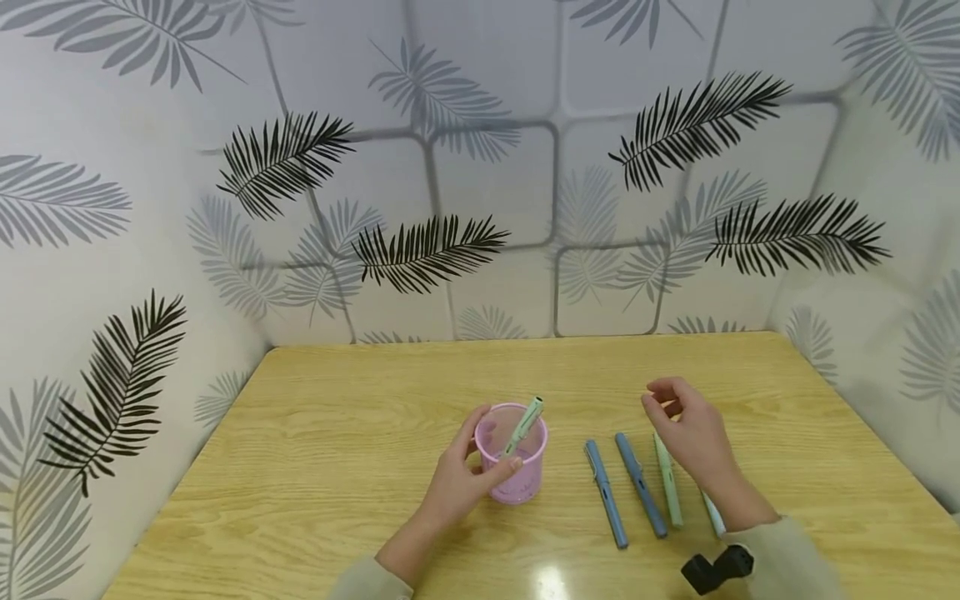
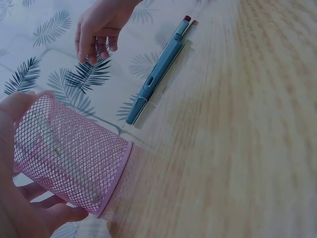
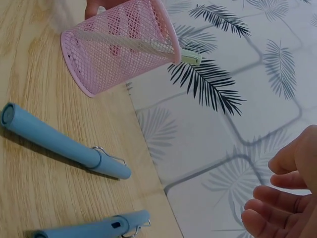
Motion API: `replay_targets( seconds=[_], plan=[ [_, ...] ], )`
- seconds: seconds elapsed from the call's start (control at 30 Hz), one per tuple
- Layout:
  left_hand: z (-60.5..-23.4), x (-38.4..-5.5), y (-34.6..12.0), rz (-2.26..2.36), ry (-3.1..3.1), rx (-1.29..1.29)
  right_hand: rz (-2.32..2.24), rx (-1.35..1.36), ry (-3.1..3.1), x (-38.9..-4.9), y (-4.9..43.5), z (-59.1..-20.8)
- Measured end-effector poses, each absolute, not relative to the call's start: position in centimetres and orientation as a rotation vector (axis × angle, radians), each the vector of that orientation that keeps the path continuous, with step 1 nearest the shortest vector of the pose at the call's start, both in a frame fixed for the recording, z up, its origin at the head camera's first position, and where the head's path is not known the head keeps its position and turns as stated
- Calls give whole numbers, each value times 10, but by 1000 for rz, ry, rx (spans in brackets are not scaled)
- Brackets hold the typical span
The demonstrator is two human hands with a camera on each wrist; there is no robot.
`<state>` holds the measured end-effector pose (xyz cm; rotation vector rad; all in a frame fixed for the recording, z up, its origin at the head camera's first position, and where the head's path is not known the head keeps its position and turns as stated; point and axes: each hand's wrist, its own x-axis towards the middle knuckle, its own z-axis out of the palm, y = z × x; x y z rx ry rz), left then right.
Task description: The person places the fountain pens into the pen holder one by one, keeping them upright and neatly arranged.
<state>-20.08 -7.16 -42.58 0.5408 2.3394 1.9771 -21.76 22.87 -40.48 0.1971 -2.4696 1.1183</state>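
My left hand [image 1: 456, 483] grips a pink mesh pen cup [image 1: 519, 485], thumb at the near side and fingers round its left. A light green pen [image 1: 525, 423] leans inside, its end poking above the rim; the right wrist view also shows this pen [image 3: 190, 57] through the mesh. My right hand [image 1: 693, 429] hovers over the right of the table with loosely bent fingers and nothing in them. Beneath and left of it lie a blue pen [image 1: 606, 493], a darker blue pen [image 1: 641, 485] and a green pen [image 1: 667, 483]. Under the right wrist a pale pen [image 1: 712, 512] is partly hidden.
The wood-grain table [image 1: 337, 433] ends at the back against a wall [image 1: 495, 192] with leaf patterns. Walls also stand at left and right. A black device [image 1: 717, 569] sits on the right sleeve. Light glares off the table's near edge.
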Motion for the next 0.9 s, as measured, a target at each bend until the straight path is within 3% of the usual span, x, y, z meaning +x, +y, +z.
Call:
replay_targets(
  seconds=[0.9],
  plan=[
    [-427,-204,-74,1979,2305,588,951,53,-2686,-202,292,-407]
  ],
)
